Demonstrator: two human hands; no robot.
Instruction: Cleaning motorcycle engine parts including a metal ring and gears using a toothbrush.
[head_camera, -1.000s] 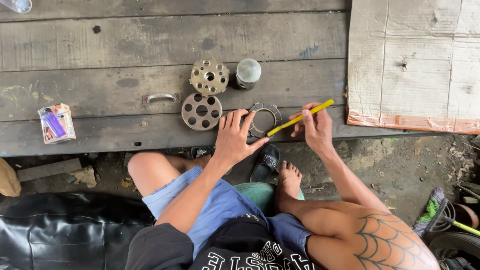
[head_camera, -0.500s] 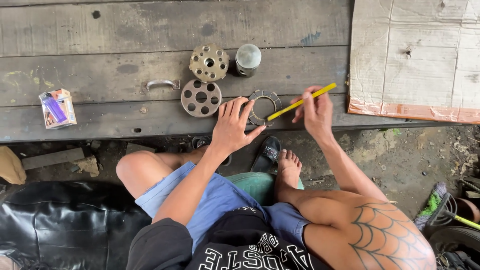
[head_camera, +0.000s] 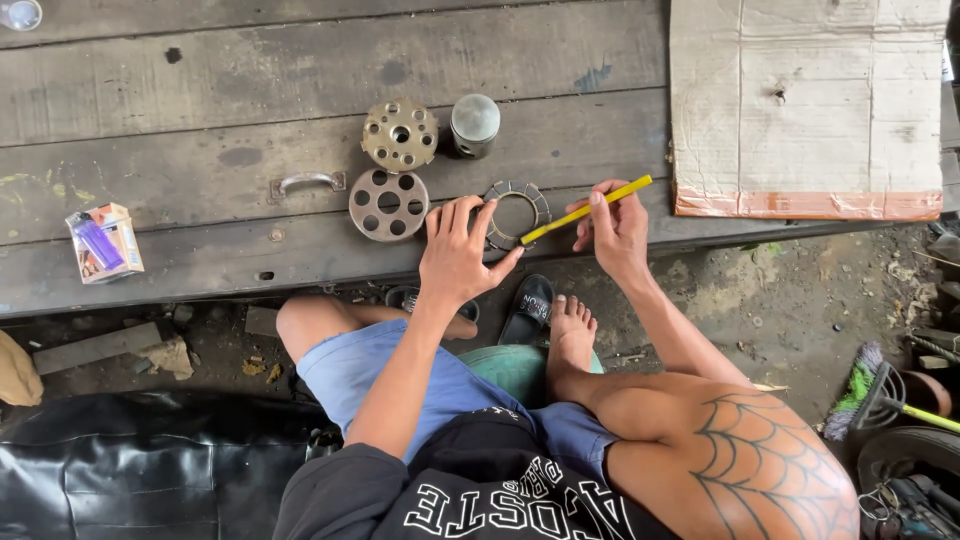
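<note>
**Hands on a metal ring at the edge of a plank tabletop**

One small carton (head_camera: 104, 243) stands at the left of the tabletop (head_camera: 250, 60), open at the front, with a purple lighter (head_camera: 97, 241) in it. At the far left corner sits a clear round container (head_camera: 20, 14); what it holds cannot be told.

Counted: two round perforated metal discs, one brass-coloured disc (head_camera: 400, 134) farther off and one grey disc (head_camera: 389, 204) nearer; one short metal cylinder (head_camera: 474, 125) just right of the brass one; one notched metal ring (head_camera: 517, 212) near the front edge; one yellow pencil (head_camera: 586, 209); one metal handle (head_camera: 307, 182) fixed to the planks; one flattened cardboard sheet (head_camera: 810, 100) at the right.

The left hand (head_camera: 460, 255) lies flat, fingers spread, its fingertips pressing on the ring's left side. The right hand (head_camera: 615, 230) pinches the pencil between its fingers, tip resting at the ring's right rim.

The tabletop is of weathered, dark, stained wooden planks. Below it is a dirt floor with scraps, a black sandal (head_camera: 527, 308) by the person's bare foot, a black sheet (head_camera: 130, 470) at near left, and a green-bristled brush (head_camera: 858, 388) at the right.
</note>
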